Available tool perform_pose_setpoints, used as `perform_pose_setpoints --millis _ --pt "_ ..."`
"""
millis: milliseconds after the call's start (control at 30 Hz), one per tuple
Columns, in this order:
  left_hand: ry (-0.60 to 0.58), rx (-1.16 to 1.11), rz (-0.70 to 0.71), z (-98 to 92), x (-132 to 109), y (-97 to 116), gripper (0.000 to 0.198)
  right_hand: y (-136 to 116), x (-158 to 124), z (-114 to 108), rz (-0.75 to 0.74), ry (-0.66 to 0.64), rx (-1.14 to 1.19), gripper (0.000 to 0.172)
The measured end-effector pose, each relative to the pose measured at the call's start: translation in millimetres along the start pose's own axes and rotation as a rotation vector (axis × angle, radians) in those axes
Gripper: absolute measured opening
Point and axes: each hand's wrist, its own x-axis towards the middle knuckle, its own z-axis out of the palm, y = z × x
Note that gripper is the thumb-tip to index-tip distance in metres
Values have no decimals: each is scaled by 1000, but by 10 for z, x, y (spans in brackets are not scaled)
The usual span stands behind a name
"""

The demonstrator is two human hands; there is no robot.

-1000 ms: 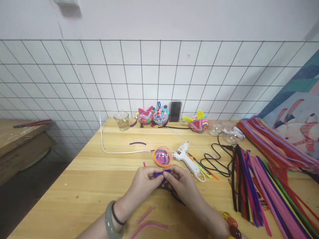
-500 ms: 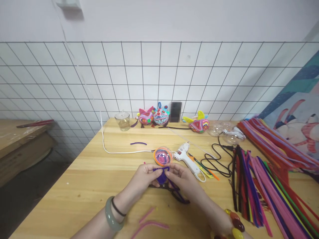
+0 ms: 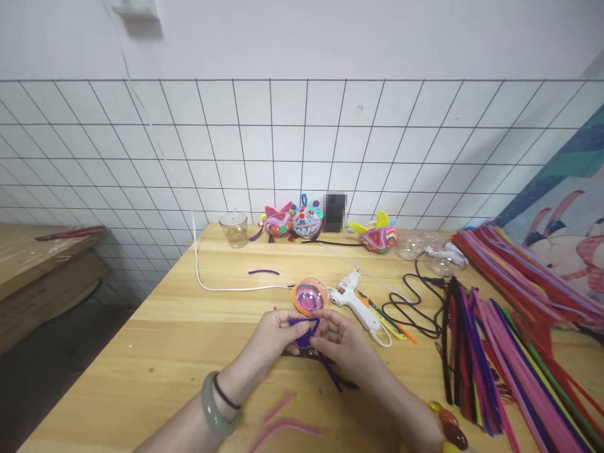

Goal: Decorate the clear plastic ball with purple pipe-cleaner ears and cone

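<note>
Between my hands is a purple pipe cleaner, bent into a small flat shape, with a loose tail hanging down toward the right. My left hand pinches its left side between thumb and fingers. On the other side, my right hand has thumb and fingertips closed at the bent right edge. A dark object lies beneath the hands, mostly covered, so its kind is unclear. Just beyond the fingertips sits a clear dome with an orange rim and pink and purple coils.
A white glue gun lies right of the dome, near a black cable. Bundles of pipe cleaners cover the right side. Colourful animal ornaments and a glass cup stand along the wall. Pink pieces lie in front.
The right fingers have shifted slightly on the purple pipe cleaner, and its bent corner shows more openly. Its loose tail now hangs straighter. The view has moved slightly.
</note>
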Motion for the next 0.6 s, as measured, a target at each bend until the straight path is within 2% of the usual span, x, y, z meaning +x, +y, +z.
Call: perform_pose_setpoints --millis 233,467,600 --pt "27 -1 -2 -20 29 -44 34 28 -2 10 -3 -12 -29 38" --pt "3 -8 20 -18 30 -47 33 -54 -10 16 36 -13 9 44" --pt "-1 32 -19 3 15 -26 33 -98 -14 22 72 20 -48 43"
